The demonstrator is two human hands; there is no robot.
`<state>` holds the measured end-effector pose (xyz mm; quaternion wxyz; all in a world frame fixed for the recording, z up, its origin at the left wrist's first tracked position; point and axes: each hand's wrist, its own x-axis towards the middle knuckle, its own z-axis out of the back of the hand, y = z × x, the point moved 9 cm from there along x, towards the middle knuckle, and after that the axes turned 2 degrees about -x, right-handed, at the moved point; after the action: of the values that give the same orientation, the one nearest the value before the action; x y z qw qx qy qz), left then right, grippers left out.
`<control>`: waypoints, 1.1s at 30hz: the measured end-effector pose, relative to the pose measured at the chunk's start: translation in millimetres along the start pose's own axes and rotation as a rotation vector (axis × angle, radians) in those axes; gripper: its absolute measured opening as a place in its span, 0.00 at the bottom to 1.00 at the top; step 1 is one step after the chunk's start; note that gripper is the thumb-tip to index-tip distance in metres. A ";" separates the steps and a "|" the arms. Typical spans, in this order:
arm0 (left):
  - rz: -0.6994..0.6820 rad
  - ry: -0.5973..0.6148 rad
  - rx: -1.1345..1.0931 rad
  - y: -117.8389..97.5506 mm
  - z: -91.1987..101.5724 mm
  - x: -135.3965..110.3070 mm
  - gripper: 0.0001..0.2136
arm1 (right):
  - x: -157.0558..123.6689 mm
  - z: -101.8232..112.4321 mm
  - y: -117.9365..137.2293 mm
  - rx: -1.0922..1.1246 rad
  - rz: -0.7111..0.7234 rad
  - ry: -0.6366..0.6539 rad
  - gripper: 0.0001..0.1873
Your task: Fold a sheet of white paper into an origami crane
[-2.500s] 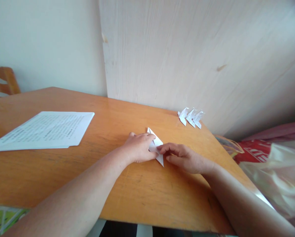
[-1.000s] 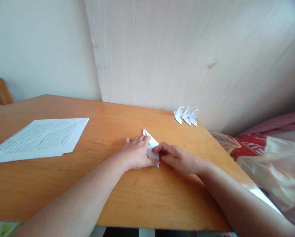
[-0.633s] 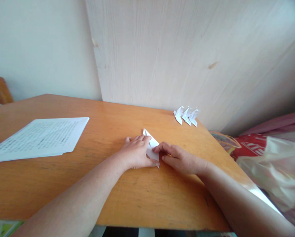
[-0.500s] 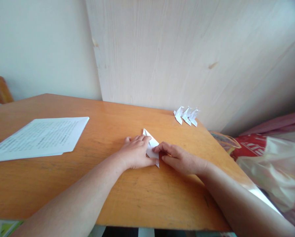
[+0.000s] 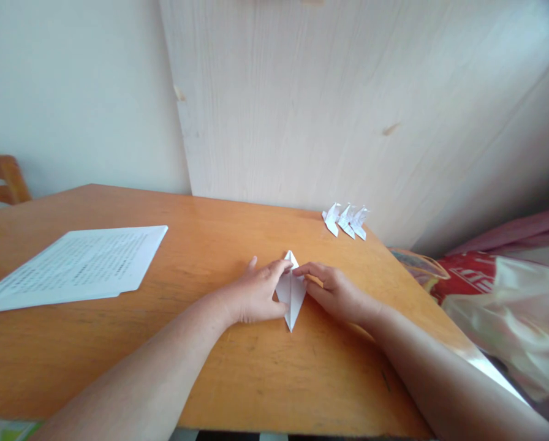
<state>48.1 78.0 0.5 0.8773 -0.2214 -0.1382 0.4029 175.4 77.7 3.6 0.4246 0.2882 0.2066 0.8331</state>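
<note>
A small white folded paper (image 5: 291, 295), diamond-shaped with a centre crease, lies on the orange wooden table (image 5: 210, 361). My left hand (image 5: 256, 293) rests on its left side, fingertips pinching the paper near its upper tip. My right hand (image 5: 332, 292) sits on the right side, fingers curled and pressing the same upper part. The lower point of the paper sticks out bare toward me.
A stack of printed sheets (image 5: 79, 264) lies at the left of the table. Three small folded paper pieces (image 5: 346, 220) stand in a row by the pale wooden panel (image 5: 302, 104). A chair back (image 5: 1, 184) shows far left; plastic bags (image 5: 499, 300) lie right.
The folded paper has turned from slanted to pointing straight at me, and now shows both halves. Both hands shifted with it, fingertips meeting at its upper tip.
</note>
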 end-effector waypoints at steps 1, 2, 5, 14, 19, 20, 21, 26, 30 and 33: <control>-0.016 0.017 -0.029 -4.1 -0.6 -0.6 0.38 | 0.2 0.4 2.9 -0.016 0.031 0.000 0.18; -0.029 0.029 -0.054 -7.6 -0.8 -1.3 0.40 | 0.7 2.0 4.9 -0.025 0.055 -0.014 0.19; -0.044 0.033 -0.091 -13.0 0.5 -3.3 0.42 | 3.4 11.8 3.6 -0.067 0.076 -0.109 0.17; -0.039 0.019 -0.065 -8.9 0.1 -4.7 0.36 | 13.2 0.6 -6.0 -0.232 0.157 0.031 0.22; -0.034 0.023 -0.055 -7.7 2.8 -6.6 0.32 | 11.2 2.8 -8.6 -0.440 0.026 0.092 0.17; -0.034 0.024 -0.053 -7.5 3.3 -6.8 0.32 | 10.5 6.3 -9.9 -0.502 -0.017 0.088 0.16; -0.034 0.026 -0.051 -7.3 3.3 -7.0 0.32 | 9.6 10.0 -10.6 -0.561 -0.055 0.080 0.14; -0.036 0.048 -0.056 -6.2 1.8 -5.9 0.33 | 8.0 25.7 4.2 -0.561 -0.083 -0.085 0.09; -0.041 0.073 -0.071 -4.9 -0.1 -4.2 0.37 | 7.1 18.3 11.9 -0.184 -0.103 -0.119 0.06; -0.047 0.074 -0.052 -4.8 0.6 -3.7 0.39 | 4.8 -5.7 13.8 0.002 -0.115 0.085 0.06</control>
<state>48.6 72.6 3.2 0.8851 -0.2554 -0.1211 0.3698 161.3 73.5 9.0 0.4622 0.2407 0.2412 0.8187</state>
